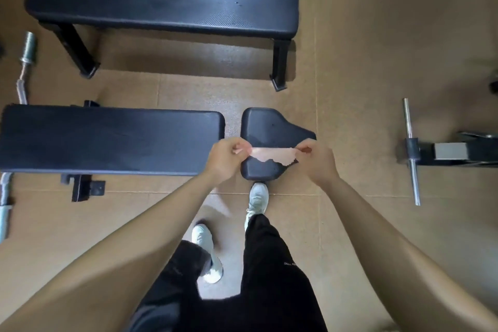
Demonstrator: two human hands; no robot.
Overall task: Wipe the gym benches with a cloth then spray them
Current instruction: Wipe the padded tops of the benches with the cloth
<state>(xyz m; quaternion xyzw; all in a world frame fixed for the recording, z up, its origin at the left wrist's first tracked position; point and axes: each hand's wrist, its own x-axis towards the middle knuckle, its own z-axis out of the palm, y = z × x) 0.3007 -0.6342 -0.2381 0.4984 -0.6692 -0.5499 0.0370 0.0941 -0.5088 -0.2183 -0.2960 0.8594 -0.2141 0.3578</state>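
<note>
Left hand [225, 158] pinches one end of the single pink cloth [272, 156] and right hand [316, 163] pinches the other, above the seat pad [269, 127] of the near bench [107, 140] (two benches; the far bench [161, 0] has its far legs cut off).

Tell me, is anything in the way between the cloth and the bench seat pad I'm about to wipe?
Nothing visible is. The left hand and right hand pinch the pink cloth, stretched out over the small seat pad, and the pad's top shows no objects on it.
</note>
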